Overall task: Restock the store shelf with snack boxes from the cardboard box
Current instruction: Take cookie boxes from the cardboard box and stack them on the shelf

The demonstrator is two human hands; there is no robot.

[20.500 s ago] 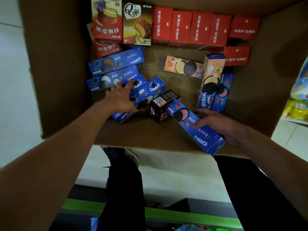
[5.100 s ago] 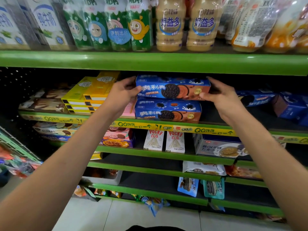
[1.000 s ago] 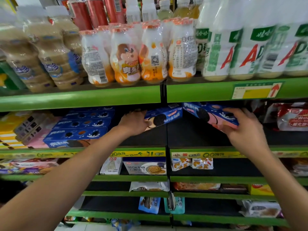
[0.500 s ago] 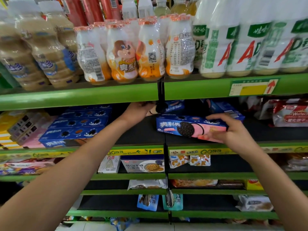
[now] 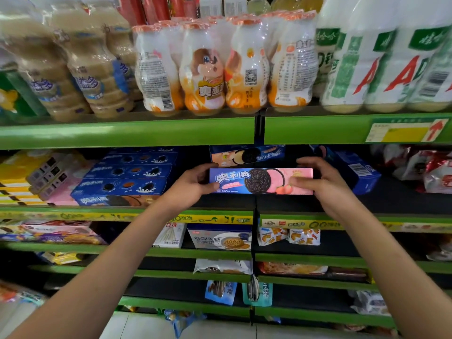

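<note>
Head view, only one. Both hands hold one pink-and-blue cookie box (image 5: 261,181) level, front face to camera, in the opening of the middle green shelf (image 5: 127,211). Left hand (image 5: 193,183) grips the box's left end, thumb on top, fingertips curled under the front; right hand (image 5: 322,182) grips the right end, fingers wrapped over the front edge. Can't tell whether the box bottom touches the shelf deck or hangs just above it; its lower edge is partly hidden by the fingers.

Behind and above it, another cookie box (image 5: 247,155) with an orange-cream print, top cut off by the upper shelf lip (image 5: 127,133). Right of the hands, a dark blue box (image 5: 352,171) turned end-on, barcode showing. Left, a stack of blue cookie boxes (image 5: 127,177), then yellow and pink boxes, blurred.

Upper shelf: shrink-wrapped orange-cap drink bottles (image 5: 220,69), beige bottles left, white-green bottles right, tops cropped. A price tag (image 5: 406,130), unreadable. Lower green shelves hold small snack packs, mostly blurred. Pale tiled floor (image 5: 215,329) at bottom edge. Shelf decks are black.
</note>
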